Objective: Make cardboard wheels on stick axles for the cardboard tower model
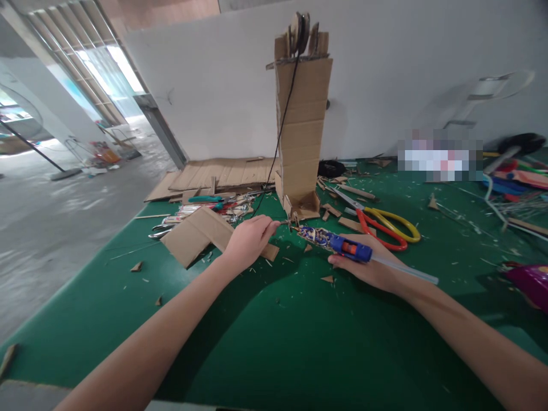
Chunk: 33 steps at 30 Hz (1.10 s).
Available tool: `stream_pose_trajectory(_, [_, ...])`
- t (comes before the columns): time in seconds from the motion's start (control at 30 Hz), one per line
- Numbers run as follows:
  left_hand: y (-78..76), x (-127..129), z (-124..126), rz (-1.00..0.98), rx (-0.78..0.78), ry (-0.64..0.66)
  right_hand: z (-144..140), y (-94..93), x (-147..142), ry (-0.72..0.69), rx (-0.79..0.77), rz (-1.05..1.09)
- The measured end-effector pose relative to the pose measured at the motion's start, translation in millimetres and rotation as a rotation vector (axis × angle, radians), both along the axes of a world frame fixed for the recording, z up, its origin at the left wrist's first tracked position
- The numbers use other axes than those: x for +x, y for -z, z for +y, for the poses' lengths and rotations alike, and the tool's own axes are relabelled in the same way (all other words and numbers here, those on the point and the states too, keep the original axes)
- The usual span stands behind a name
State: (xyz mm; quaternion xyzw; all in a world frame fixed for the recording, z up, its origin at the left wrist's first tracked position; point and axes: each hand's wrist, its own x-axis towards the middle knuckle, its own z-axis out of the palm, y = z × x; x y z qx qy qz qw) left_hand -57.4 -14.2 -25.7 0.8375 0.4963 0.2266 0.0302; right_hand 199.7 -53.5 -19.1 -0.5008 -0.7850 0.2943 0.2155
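My right hand is closed around a blue hot glue gun with a clear glue stick poking out of its back. The gun's nozzle points left, at a small joint of thin brown pieces in front of the cardboard tower. My left hand pinches a thin stick that runs to this joint; whether the nozzle touches it I cannot tell. Wheels sit on top of the tower, and a black cord hangs from them down its front.
Scissors with red and yellow handles lie right of the tower. Pliers and other tools lie left, beside a cardboard piece. Flat cardboard rests against the wall. Scraps litter the green table. A purple packet is far right.
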Motion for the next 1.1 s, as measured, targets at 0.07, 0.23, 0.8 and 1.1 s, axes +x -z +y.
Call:
stream_pose_trajectory(0.07, [0.1, 0.3, -0.3, 0.006, -0.010, -0.004, 0.0, -0.1, -0.1, -0.003, -0.004, 0.002])
stream_pose_trajectory(0.23, [-0.7, 1.1, 0.3, 0.001, -0.023, -0.003, 0.1, 0.4, 0.0, -0.013, 0.007, -0.005])
stream_pose_trajectory(0.8, [-3.6, 2.3, -3.8, -0.097, -0.072, 0.066, 1.7, 2.4, 0.7, 0.007, 0.033, -0.007])
stream_pose_trajectory(1.1, [-2.2, 1.6, -2.4, -0.079, -0.057, 0.070, 0.7, 1.1, 0.7, -0.004, 0.022, -0.014])
